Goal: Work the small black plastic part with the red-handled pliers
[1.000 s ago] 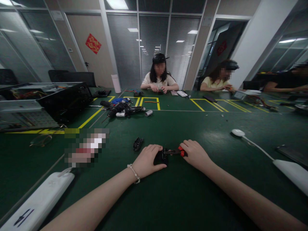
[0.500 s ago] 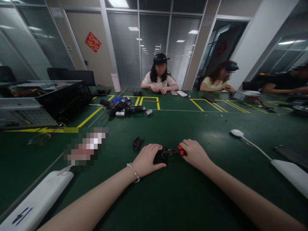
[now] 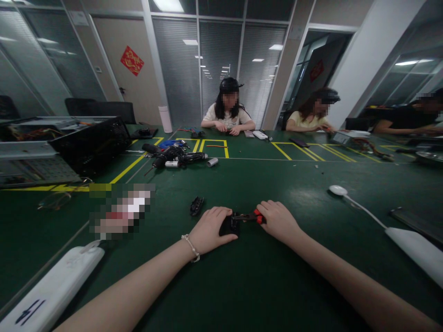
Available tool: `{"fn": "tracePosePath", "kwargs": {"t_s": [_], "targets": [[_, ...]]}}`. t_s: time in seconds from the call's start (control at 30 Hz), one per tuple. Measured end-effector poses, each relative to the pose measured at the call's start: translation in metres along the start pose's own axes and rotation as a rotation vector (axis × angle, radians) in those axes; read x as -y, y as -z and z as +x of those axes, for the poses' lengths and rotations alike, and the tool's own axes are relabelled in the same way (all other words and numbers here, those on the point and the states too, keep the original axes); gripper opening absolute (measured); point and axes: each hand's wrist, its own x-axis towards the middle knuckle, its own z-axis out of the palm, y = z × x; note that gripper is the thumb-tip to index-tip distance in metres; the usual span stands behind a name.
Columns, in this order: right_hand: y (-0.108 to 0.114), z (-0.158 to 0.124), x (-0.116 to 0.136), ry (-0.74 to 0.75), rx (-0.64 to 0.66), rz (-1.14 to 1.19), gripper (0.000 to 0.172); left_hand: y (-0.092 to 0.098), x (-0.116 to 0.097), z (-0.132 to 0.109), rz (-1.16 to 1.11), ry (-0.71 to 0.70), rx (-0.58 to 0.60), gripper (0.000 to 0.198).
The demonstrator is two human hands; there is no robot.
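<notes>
My left hand (image 3: 209,230) lies on the green table (image 3: 242,286) with its fingers curled over a small black object (image 3: 228,226), holding it down. My right hand (image 3: 278,221) is closed round the red handle of a small tool (image 3: 249,216) whose dark tip points left into the black object. A loose small black part (image 3: 197,205) lies on the table just left of and beyond my left hand. A bead bracelet sits on my left wrist.
A white power strip (image 3: 51,293) lies near left, a white device with cable (image 3: 411,249) at right. Drills and screwdrivers (image 3: 173,157) lie in the middle, an open computer case (image 3: 62,145) far left. Three other people sit at the far side.
The view has shifted slightly; both hands stay in place on the black object and the tool.
</notes>
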Motion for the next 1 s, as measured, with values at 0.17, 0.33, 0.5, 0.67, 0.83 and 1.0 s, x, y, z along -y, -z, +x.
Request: {"fn": "tracePosePath", "kwargs": {"t_s": [0.17,0.33,0.5,0.67,0.83,1.0], "targets": [[0.0014,0.0015,-0.0010,-0.005,0.029,0.005,0.030,0.0008,-0.0002,0.0004,-0.006,0.003,0.005,0.054],[0.0014,0.0025,-0.0034,0.016,0.041,0.037,0.027,0.0011,-0.0007,0.0007,0.002,0.001,0.011,0.053],[0.0000,0.0020,-0.0051,0.030,0.028,0.042,0.025,0.0016,-0.0019,0.0008,0.009,-0.009,0.009,0.053],[-0.0006,0.0016,-0.0054,0.041,0.012,0.032,0.028,0.0008,-0.0014,0.0006,0.011,-0.009,0.001,0.054],[-0.0006,0.0014,-0.0056,0.029,0.019,0.024,0.027,0.0004,-0.0011,0.0000,0.008,-0.007,0.006,0.053],[0.0007,0.0008,-0.0053,0.036,0.018,0.039,0.029,0.0015,-0.0015,0.0004,0.006,0.000,0.012,0.054]]}}
